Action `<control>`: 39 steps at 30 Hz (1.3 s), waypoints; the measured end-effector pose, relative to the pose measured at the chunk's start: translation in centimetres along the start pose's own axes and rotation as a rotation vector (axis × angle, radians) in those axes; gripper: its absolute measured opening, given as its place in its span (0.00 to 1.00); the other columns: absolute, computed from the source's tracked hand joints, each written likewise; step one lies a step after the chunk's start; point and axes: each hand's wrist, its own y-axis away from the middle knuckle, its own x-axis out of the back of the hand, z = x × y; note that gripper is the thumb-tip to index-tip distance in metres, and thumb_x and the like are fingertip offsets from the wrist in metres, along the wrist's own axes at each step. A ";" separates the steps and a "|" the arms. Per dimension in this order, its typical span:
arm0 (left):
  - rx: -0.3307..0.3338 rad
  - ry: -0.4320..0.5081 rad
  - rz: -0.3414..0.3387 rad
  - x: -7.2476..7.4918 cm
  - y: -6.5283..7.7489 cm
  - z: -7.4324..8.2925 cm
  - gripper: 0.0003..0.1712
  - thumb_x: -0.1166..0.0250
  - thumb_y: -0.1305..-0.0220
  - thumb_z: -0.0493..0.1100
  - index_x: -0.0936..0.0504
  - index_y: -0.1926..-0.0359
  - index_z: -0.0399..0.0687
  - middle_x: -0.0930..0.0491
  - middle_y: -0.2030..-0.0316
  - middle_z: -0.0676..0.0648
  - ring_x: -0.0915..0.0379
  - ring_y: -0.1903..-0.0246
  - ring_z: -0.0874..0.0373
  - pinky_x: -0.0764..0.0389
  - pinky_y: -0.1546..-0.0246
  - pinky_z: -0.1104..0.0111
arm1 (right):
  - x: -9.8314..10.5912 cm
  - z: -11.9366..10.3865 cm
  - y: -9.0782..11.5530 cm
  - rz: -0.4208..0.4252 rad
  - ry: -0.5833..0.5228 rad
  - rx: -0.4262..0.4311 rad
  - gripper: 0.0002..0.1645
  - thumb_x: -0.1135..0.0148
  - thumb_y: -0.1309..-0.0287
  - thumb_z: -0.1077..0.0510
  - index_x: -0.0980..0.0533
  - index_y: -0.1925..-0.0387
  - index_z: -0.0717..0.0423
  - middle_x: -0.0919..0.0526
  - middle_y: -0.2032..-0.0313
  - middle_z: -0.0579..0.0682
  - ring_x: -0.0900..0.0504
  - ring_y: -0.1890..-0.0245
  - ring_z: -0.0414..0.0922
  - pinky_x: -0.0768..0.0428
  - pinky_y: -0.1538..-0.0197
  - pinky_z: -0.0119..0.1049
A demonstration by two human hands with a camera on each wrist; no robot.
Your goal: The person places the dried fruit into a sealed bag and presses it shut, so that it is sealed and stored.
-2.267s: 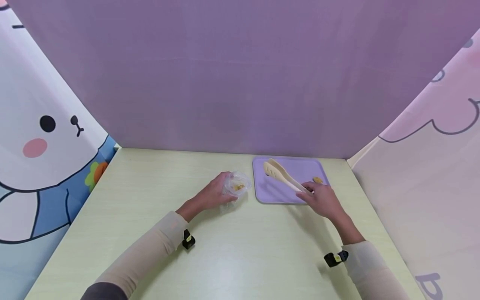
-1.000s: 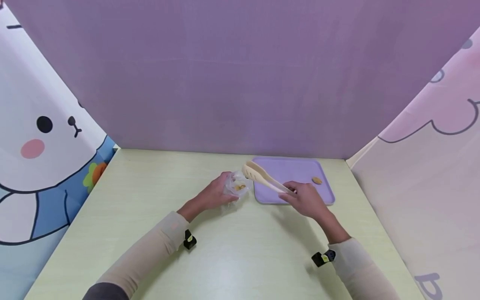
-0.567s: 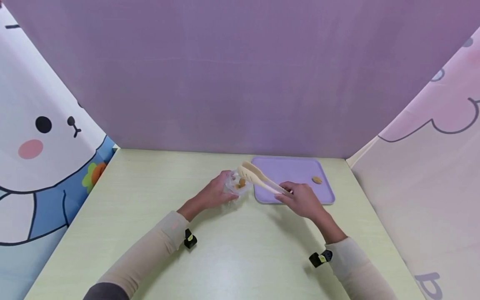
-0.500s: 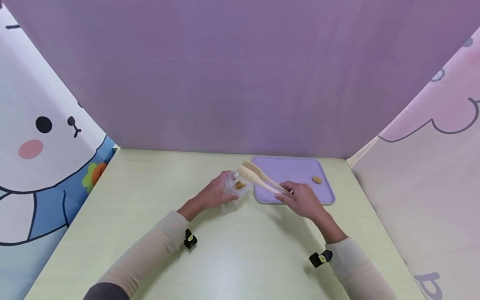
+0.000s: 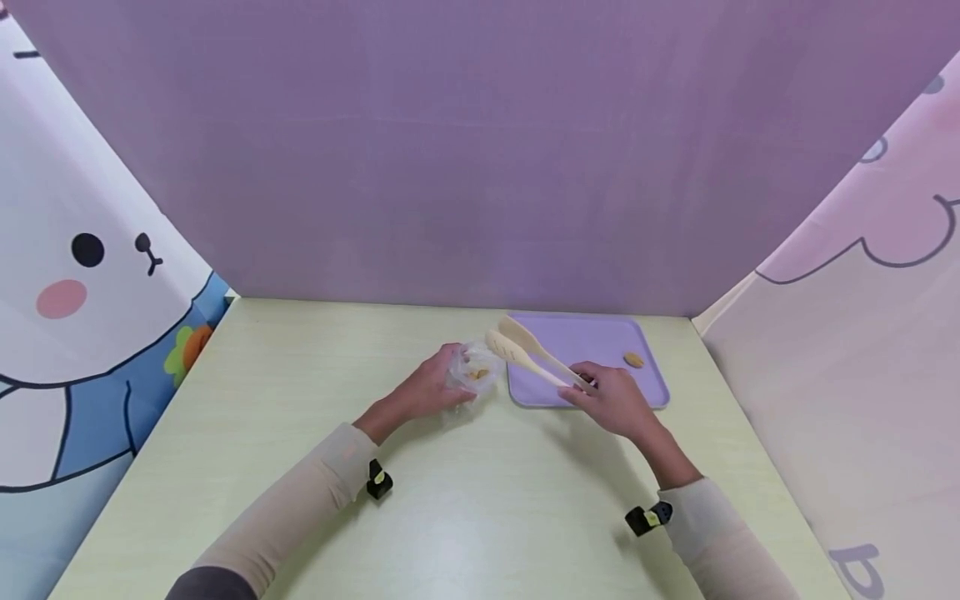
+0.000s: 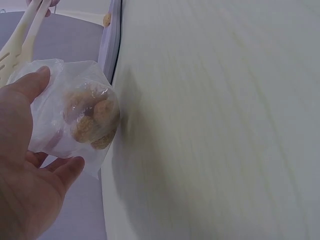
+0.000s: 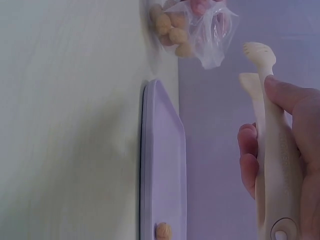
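Note:
My left hand point(image 5: 435, 387) holds a clear plastic bag point(image 5: 480, 354) with its mouth upward, thumb and fingers curled round its side. Several brown walnuts point(image 6: 95, 117) lie bunched in the bottom of the bag. My right hand point(image 5: 611, 398) grips cream-coloured tongs point(image 5: 536, 350) by the handles. The tongs' slotted tips are spread, with nothing between them, at the upper right of the bag's mouth. In the right wrist view, thumb and fingers sit on opposite arms of the tongs. One walnut point(image 5: 633, 360) rests on the right side of a purple tray point(image 5: 600, 333).
The tray lies at the back right of the pale wooden table point(image 5: 450, 517), just right of the bag. A purple wall point(image 5: 480, 167) rises behind the table, and printed cloth panels stand at both sides.
My right hand carried the tongs left from over the tray to the bag. A walnut dropped from them into the bag. Since then the tongs have drawn slightly right and spread wider.

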 end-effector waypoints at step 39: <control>-0.009 0.002 0.008 0.3 0.1 -0.4 0.49 0.25 0.41 0.49 0.41 0.26 0.44 0.23 0.44 0.43 0.25 0.49 0.52 0.21 0.45 0.54 | 2.5 7.2 3.4 0.117 0.112 -0.093 0.21 0.31 0.37 0.48 0.17 0.52 0.59 0.17 0.73 0.49 0.27 0.75 0.43 0.30 0.70 0.37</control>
